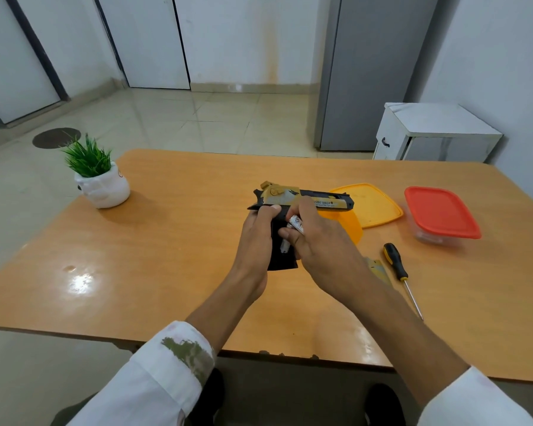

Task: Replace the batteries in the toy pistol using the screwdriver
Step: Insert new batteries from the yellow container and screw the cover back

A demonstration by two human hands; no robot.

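Observation:
A black and gold toy pistol (320, 199) is held above the middle of the table, barrel pointing right, grip pointing toward me. My left hand (257, 238) is wrapped around the back of the grip. My right hand (320, 244) pinches a white battery (296, 224) at the open side of the grip; a second white battery (284, 245) shows inside the grip. The screwdriver (397, 265), black and yellow handle, lies on the table to the right of my right hand. A gold cover piece (379, 270) lies beside my right wrist, partly hidden.
An orange container (350, 226) and its orange lid (370, 204) lie behind the pistol. A clear box with a red lid (440, 215) stands at the right. A potted plant (100, 179) sits at the table's far left corner. A white cabinet (428, 133) stands beyond the table.

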